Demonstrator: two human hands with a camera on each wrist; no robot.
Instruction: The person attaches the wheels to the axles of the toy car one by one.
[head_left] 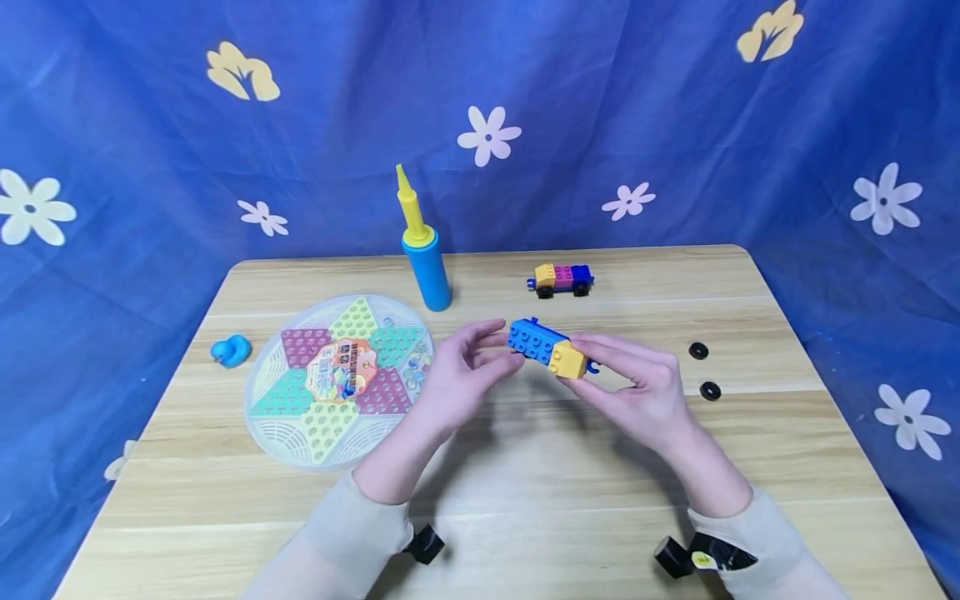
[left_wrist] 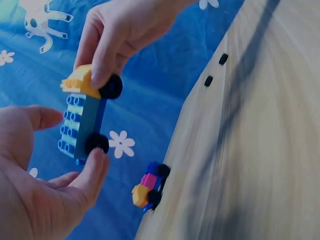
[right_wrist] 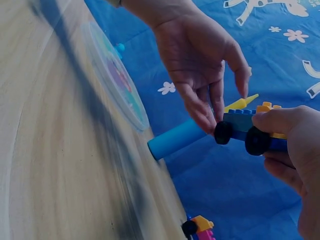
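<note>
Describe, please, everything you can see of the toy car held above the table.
The toy car is built of studded plastic bricks, mostly blue with a yellow block at one end, on black wheels, two visible. It hangs above the wooden table, tilted. The right hand pinches its yellow end; the left hand's fingertips meet its blue end.

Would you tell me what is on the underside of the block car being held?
Two black wheels show under the block car, one at each end. The right hand grips the yellow end, hiding anything beneath its fingers.
</note>
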